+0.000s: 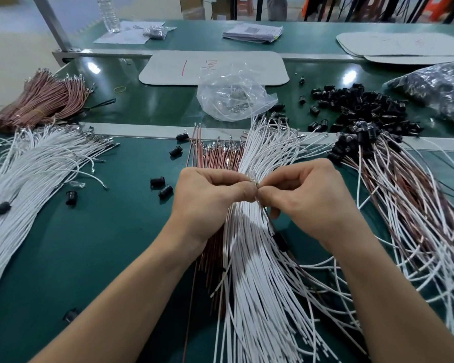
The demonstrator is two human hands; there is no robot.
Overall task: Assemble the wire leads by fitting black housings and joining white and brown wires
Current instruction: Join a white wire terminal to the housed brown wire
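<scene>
Both hands are meeting fingertip to fingertip above the fanned white wires (247,271). The left hand (210,197) is curling its fingers and pinching a small clear part with a metal terminal (254,181) between thumb and forefinger. The right hand (309,197) is pinching the same spot from the other side. A thin dark wire (269,221) is trailing from the pinch beneath the right hand, carrying a black housing (280,238) just nearer the person than that palm. Brown wires (215,155) are lying under and beyond the left hand. A pile of loose housings (362,106) is sitting well beyond the right hand.
</scene>
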